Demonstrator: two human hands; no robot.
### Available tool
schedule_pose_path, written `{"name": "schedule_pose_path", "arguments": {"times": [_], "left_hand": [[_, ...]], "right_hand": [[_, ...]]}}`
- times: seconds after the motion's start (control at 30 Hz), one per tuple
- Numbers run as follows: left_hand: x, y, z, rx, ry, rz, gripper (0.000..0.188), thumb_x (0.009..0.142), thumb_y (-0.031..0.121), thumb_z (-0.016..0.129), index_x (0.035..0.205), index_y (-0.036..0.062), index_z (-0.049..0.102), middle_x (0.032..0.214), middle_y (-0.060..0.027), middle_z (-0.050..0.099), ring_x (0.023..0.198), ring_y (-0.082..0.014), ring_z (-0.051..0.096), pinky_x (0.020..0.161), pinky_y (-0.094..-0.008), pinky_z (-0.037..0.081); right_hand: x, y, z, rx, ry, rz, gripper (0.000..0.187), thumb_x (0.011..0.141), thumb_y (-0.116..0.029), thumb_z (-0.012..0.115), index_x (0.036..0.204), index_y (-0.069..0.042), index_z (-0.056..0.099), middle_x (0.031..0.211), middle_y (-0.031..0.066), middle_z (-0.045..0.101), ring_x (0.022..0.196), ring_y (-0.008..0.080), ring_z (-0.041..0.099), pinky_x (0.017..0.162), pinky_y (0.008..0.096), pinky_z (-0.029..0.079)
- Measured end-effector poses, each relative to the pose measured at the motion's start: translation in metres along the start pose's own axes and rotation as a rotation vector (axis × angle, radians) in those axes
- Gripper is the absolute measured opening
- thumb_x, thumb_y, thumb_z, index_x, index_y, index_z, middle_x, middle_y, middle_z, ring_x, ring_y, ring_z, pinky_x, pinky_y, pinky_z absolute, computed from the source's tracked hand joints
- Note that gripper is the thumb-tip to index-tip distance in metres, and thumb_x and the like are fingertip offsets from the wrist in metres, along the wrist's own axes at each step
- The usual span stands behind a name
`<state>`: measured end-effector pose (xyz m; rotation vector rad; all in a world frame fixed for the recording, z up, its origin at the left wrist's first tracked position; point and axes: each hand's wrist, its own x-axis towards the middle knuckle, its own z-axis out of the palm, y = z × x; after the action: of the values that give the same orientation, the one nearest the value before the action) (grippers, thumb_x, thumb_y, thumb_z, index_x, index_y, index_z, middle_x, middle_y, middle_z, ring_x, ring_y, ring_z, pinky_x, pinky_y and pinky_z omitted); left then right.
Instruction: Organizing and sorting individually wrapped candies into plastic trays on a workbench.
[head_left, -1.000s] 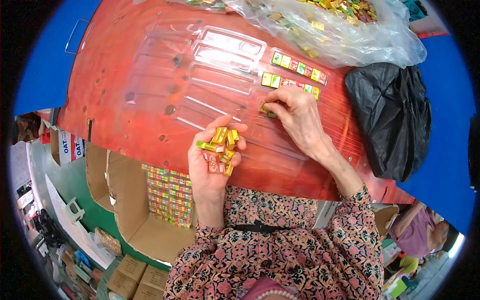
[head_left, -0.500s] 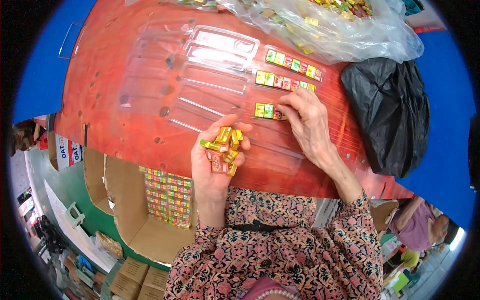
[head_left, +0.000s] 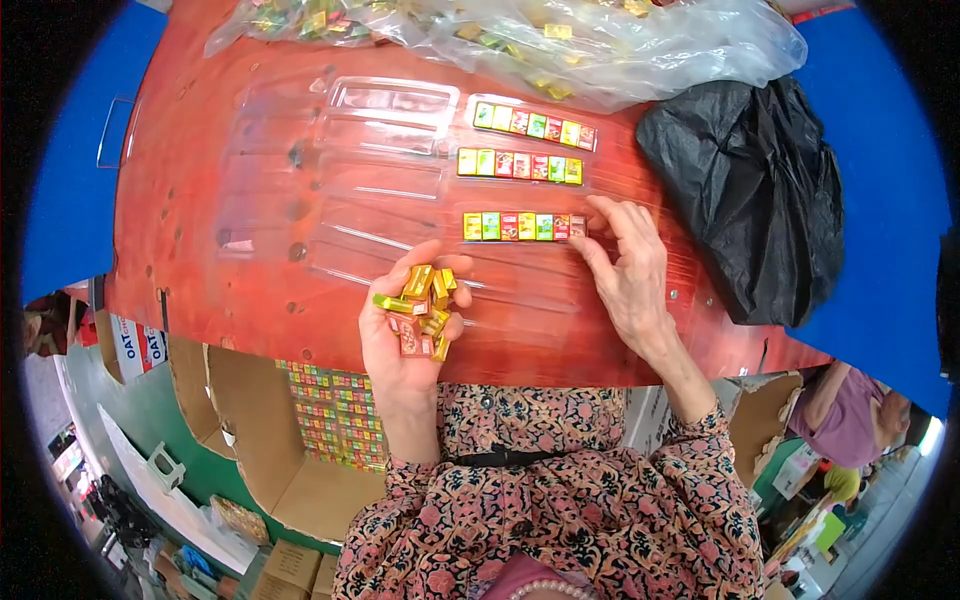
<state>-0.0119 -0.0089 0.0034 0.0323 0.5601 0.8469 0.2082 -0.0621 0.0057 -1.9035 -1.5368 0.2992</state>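
My left hand (head_left: 392, 345) is cupped palm up over the near edge of the table, fingers curled around a small pile of wrapped candies (head_left: 420, 290), mostly gold with a few red and green. At the right end of the nearest candy row (head_left: 518, 227), my right hand (head_left: 635, 280) has its thumb and forefinger on the last reddish candy (head_left: 577, 227). That row lies in a clear plastic tray and mixes yellow, green and red pieces. Beyond it are the middle candy row (head_left: 520, 166) and the far candy row (head_left: 535, 126), filled the same way.
Clear trays (head_left: 385, 180) with bare slots lie left of the rows on the red table (head_left: 200, 200). A clear bag (head_left: 640, 50) of candies spans the far side. A black plastic bag (head_left: 750, 200) lies right. Below left, a cardboard box (head_left: 255, 440) holds filled trays (head_left: 335, 415).
The nearest row has grown from about two visible candies to a full line. My right hand has shifted to that row's right end. The left hand still holds its pile.
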Motion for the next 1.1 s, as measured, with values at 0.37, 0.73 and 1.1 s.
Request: {"name": "schedule_pose_path", "arguments": {"times": [0.37,0.73,1.1], "left_hand": [[0.009,-0.024,0.01,0.081,-0.037,-0.123,0.039,0.085,0.023,0.04,0.113,-0.0031,0.048,0.098,-0.0211,0.058,0.075,-0.0232,0.059,0.045,-0.0259,0.049],[0.002,-0.043,-0.002,0.068,0.058,0.023,0.026,0.089,0.015,0.037,0.101,0.0006,0.054,0.094,-0.0091,0.058,0.083,-0.0145,0.058,0.067,-0.0268,0.049],[-0.03,-0.004,-0.009,0.097,0.041,-0.052,0.036,0.085,0.024,0.039,0.11,-0.0002,0.051,0.099,-0.0207,0.057,0.074,-0.0221,0.059,0.045,-0.0241,0.047]], "right_hand": [[0.006,-0.039,-0.01,0.328,-0.134,0.053,0.03,0.068,-0.005,0.065,0.097,0.0,0.057,0.08,0.0093,0.055,0.079,0.022,0.053,0.07,0.0315,0.043],[0.014,-0.071,0.002,0.401,-0.345,-0.398,0.025,0.067,-0.001,0.064,0.092,-0.001,0.059,0.086,0.0078,0.056,0.075,0.0204,0.055,0.068,0.0293,0.044],[-0.004,-0.046,0.014,0.531,-0.227,0.254,0.009,0.077,-0.003,0.06,0.084,0.003,0.061,0.075,0.005,0.062,0.069,0.0094,0.057,0.065,0.0229,0.046]]}}
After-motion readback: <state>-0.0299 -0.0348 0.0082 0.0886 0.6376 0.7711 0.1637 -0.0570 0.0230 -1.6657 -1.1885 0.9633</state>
